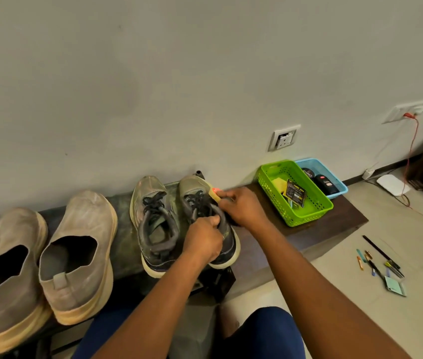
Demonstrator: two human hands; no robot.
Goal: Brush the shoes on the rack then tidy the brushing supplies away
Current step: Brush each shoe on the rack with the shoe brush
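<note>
Two grey lace-up sneakers stand side by side on the dark rack point(309, 229). My left hand point(202, 239) grips the collar of the right sneaker point(195, 189). My right hand point(241, 207) holds a pale wooden brush point(214, 194) with a red mark against that shoe's right side, near the laces. The left sneaker point(150, 211) stands untouched. Further left sit two beige slip-on shoes point(81, 255).
A green basket point(277, 185) with a yellow sponge and a dark packet stands on the rack's right end, a blue basket point(334, 181) with polish tins behind it. Pens and small items point(381, 265) lie on the floor at right. An orange cable trails there.
</note>
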